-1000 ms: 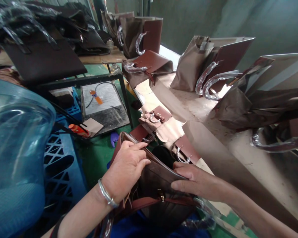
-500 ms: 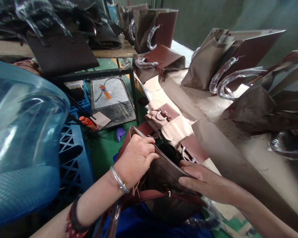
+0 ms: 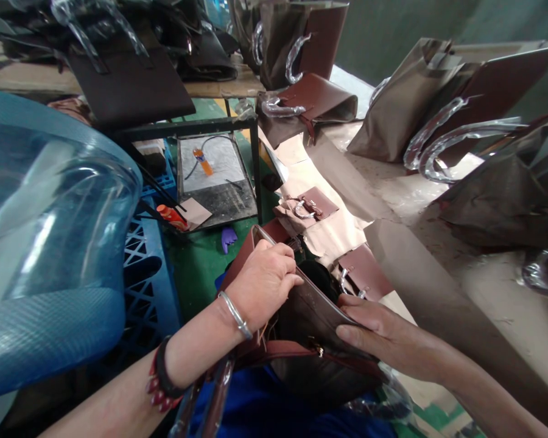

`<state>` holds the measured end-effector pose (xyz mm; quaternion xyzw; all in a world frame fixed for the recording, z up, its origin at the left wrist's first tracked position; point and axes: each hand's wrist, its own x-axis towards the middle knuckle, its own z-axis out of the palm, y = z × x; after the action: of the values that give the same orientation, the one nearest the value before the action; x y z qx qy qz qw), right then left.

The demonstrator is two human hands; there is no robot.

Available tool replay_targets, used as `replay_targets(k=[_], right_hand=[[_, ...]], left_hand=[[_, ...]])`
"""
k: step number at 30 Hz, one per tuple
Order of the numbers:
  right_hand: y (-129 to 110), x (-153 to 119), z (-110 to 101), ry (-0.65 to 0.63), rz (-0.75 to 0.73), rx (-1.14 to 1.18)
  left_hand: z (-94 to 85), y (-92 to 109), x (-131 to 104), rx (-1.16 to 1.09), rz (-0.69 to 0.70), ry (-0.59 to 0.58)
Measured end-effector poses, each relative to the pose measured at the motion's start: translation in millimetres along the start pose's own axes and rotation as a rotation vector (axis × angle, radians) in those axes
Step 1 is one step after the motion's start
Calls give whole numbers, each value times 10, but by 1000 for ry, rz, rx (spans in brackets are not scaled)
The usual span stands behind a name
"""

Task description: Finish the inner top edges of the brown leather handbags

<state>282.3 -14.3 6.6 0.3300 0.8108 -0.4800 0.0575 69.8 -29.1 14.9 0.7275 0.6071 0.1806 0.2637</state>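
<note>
A brown handbag (image 3: 317,313) stands open below me, its plastic-wrapped handles (image 3: 217,395) hanging at the near side. My left hand (image 3: 267,280) is closed on the bag's top edge, with the fingers bent over the rim. Farther right along that same edge, my right hand (image 3: 374,331) grips the rim, thumb on the near face and fingers over the far side. A small gold-coloured clasp (image 3: 318,348) shows on a reddish-brown strap of the bag. The bag's inside is dark, and its lower part is hidden in shadow.
A large blue translucent plastic object (image 3: 50,243) fills the left side, beside a blue crate (image 3: 153,267). Brown bags (image 3: 461,109) with wrapped handles stand at the right and back. Smaller bags (image 3: 313,210) lie on brown paper. An orange bottle (image 3: 203,163) lies on a low rack.
The view has shifted, so the scene sits slightly farther right and the background higher. Both hands keep their hold on the bag's rim.
</note>
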Motion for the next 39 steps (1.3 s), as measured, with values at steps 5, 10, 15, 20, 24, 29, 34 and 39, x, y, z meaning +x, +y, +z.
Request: replay_targets(k=[5,10,15,20,24,29,34,39], right_hand=[[11,-2,3,-4,5,-14],[21,-1,11,9,-3,-15],[24,-4,28,45,10,58],[60,5,54,87,8,77],[130,10,51,101,-14,148],[150,-67,-8,54,52,334],[114,-113,-42,84,54,216],[129,-75,29,168,41,88]], left_hand=[[16,-6,21,-3,-11,-14],[18,-13,48,-49,-18,-2],[-3,9,58,-151,-89,23],[-10,19,36,-134,-97,57],[14,22,30,-104,-116,76],[4,22,20,-67,-118,95],[-27,15,3,-31,-121,91],[-18,16,-6,-20,-129,79]])
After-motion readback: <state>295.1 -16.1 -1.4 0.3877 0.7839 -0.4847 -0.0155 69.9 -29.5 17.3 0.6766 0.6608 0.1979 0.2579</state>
